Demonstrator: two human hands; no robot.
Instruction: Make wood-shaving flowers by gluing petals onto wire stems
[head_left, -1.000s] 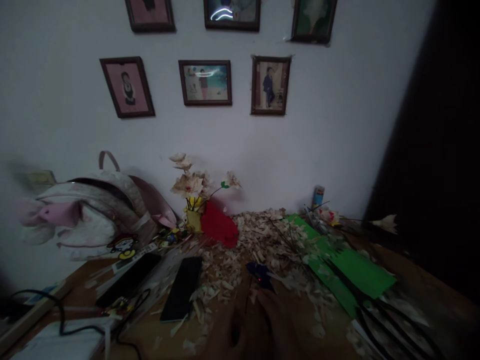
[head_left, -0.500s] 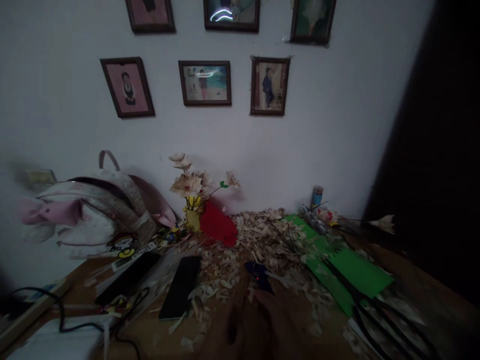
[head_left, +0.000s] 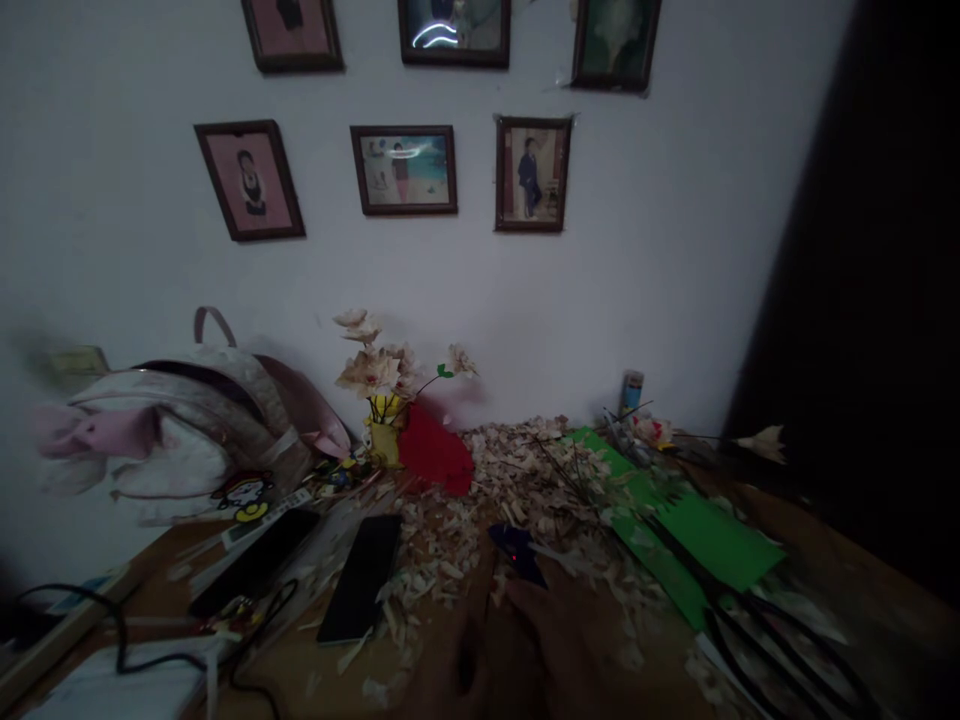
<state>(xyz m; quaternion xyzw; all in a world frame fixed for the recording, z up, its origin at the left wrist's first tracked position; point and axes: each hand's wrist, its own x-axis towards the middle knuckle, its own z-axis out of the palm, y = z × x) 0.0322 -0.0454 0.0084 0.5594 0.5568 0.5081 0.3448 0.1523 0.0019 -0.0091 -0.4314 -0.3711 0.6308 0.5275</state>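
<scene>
two hands show at the bottom of the view, the left hand (head_left: 469, 665) and the right hand (head_left: 570, 640), both dim and blurred, close together over the desk (head_left: 285, 690). the right hand's fingers (head_left: 529, 597) come up against one small dark blue piece (head_left: 514, 548) with a red speck on it, touching it or just beside it; the light is too poor to say which. that piece lies on the desk among wood shavings, its long axis nearly level, with one pale strip (head_left: 555, 555) pointing right from it. i cannot tell whether either grip is apart, together or clamped on anything.

around it lie one spread of pale wood shavings (head_left: 525, 470), two flat black devices (head_left: 360, 578), one green paper sheet (head_left: 705, 540) and one pair of black-handled scissors (head_left: 780, 650). farther back stand one yellow vase (head_left: 384, 442) holding pale wood-shaving flowers (head_left: 367, 372), one red paper piece (head_left: 435, 450), one backpack (head_left: 180, 430) with a pink bow and one small can (head_left: 632, 392). one black cable (head_left: 112, 640) runs along the near left of the desk. six framed photographs (head_left: 405, 170) hang on the white wall (head_left: 660, 280).
</scene>
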